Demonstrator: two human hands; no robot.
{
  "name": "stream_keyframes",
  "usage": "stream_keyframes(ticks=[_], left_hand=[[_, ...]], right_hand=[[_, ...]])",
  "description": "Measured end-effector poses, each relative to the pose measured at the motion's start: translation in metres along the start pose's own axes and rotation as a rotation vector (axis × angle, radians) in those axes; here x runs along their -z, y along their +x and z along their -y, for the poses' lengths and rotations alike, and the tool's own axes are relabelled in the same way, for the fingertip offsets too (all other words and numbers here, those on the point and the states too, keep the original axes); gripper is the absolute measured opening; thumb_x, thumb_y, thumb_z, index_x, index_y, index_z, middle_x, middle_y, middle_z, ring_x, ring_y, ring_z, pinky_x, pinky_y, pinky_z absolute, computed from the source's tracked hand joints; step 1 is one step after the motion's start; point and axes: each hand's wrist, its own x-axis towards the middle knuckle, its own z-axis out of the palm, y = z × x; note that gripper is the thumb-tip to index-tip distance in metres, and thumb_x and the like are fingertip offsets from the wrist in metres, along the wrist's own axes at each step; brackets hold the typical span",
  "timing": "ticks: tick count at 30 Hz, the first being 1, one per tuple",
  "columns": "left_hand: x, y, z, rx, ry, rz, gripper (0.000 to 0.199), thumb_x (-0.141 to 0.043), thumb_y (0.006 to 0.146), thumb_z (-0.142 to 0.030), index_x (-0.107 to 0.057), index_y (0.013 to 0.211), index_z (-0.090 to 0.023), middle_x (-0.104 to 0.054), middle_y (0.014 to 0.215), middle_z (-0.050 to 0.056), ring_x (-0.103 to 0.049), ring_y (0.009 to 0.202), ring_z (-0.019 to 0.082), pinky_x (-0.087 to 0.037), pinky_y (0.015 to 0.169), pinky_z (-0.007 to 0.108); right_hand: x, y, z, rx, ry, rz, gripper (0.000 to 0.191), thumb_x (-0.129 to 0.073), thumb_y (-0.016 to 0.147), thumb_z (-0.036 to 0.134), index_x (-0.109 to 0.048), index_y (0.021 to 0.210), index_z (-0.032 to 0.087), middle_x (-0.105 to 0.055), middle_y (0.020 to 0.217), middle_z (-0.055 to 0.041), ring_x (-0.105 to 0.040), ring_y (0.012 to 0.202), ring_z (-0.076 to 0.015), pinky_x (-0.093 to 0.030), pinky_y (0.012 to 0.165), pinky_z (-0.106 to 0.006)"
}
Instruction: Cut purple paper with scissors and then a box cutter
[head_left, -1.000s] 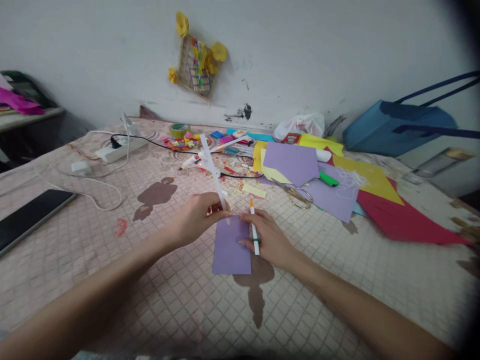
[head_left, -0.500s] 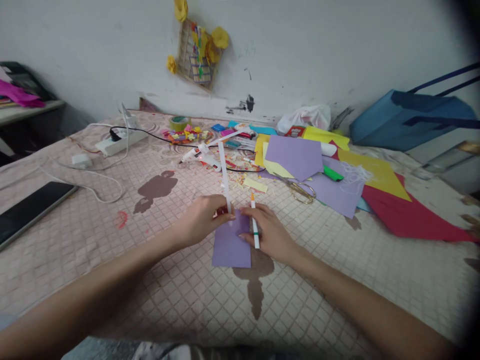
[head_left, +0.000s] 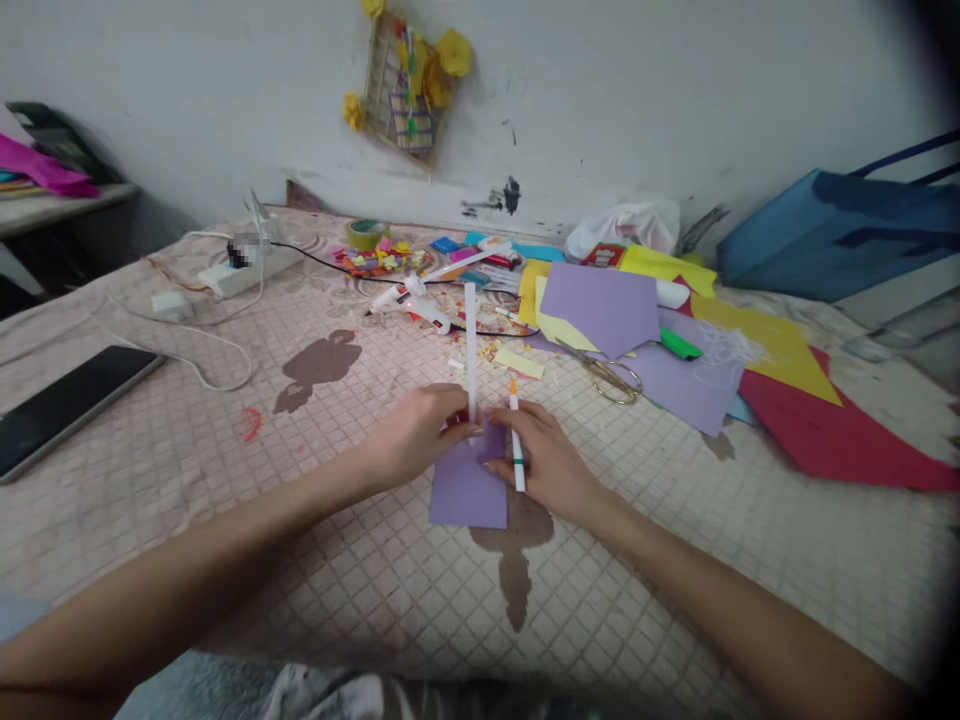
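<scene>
In the head view my left hand pinches a long, whitish glue stick near its lower end, which stands over a purple piece of paper. My right hand rests at the paper's right edge, its thumb and fingertips on the sheet. A white marker with an orange tip is held in that hand, its tip pointing away from me. The fingers hide part of the sheet's upper end. Beyond the hands lies a white glue gun with a stick in its back.
Gold-handled scissors and a green marker cap lie by coloured paper sheets on the right. Small paper scraps and green tape are at the back. A phone and power strip with cords occupy the left.
The view has shifted slightly, so the scene sits a little to the right. The glue stick in my left hand has tipped more upright. Both hands keep their holds.
</scene>
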Motion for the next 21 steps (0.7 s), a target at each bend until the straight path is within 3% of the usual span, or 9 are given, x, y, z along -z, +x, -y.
stream_keyframes(ticks=[21], left_hand=[[-0.0033, -0.0005, -0.0010, -0.012, -0.012, 0.007, 0.005, -0.062, 0.083, -0.015, -0.065, 0.081, -0.013, -0.061, 0.075, 0.002, -0.055, 0.069, 0.012, -0.042, 0.065, 0.024]], right_hand=[[0.0000, 0.0000, -0.0013, 0.006, 0.004, -0.005, 0.046, -0.066, 0.079, 0.035, -0.050, 0.119, 0.020, -0.060, 0.119, -0.0097, -0.045, 0.118, -0.0291, -0.042, 0.097, -0.048]])
